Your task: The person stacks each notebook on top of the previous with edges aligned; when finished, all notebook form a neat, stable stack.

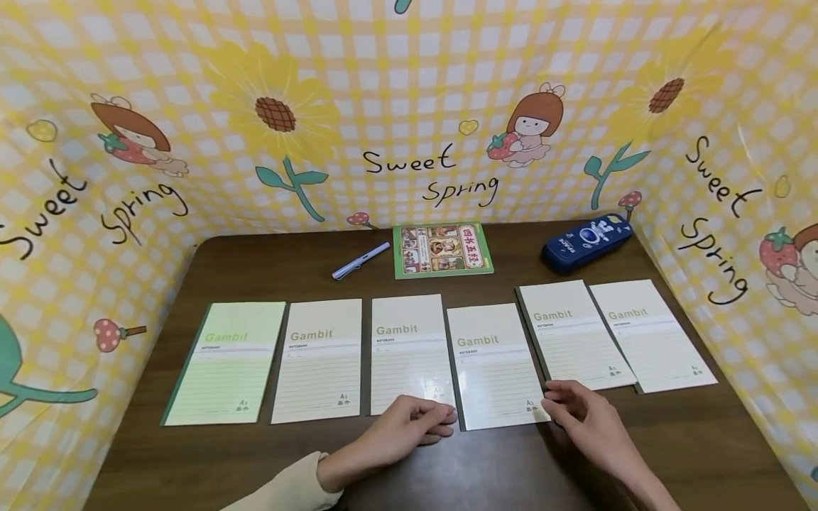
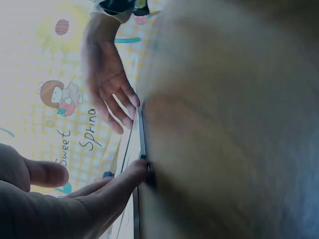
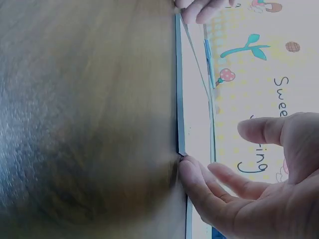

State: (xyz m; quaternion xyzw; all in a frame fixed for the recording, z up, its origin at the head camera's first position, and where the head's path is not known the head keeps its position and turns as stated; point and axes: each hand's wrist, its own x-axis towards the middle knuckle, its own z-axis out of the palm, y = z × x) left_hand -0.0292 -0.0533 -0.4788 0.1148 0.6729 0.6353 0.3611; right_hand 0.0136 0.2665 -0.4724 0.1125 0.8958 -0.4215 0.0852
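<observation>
A cream Gambit notebook (image 1: 495, 369) lies flat on the table between my two hands. My left hand (image 1: 399, 429) is at its lower left corner, with the fingertips against the edge. At the lower right corner, the fingertips of my right hand (image 1: 588, 422) touch the notebook. Both wrist views show each hand's thumb raised apart from straight fingers: the left hand (image 2: 84, 199) and the right hand (image 3: 249, 189). Just left of it lies another cream notebook (image 1: 409, 355), partly behind my left hand. To the right, a cream notebook (image 1: 571, 333) overlaps a further one (image 1: 658, 341).
Further left lie a cream notebook (image 1: 319, 362) and a green notebook (image 1: 226, 362). Behind the row are a blue pen (image 1: 361, 260), a green-bordered picture book (image 1: 443, 250) and a navy pencil case (image 1: 586, 243). Yellow checked cloth (image 1: 409, 106) surrounds the brown table (image 1: 281, 270).
</observation>
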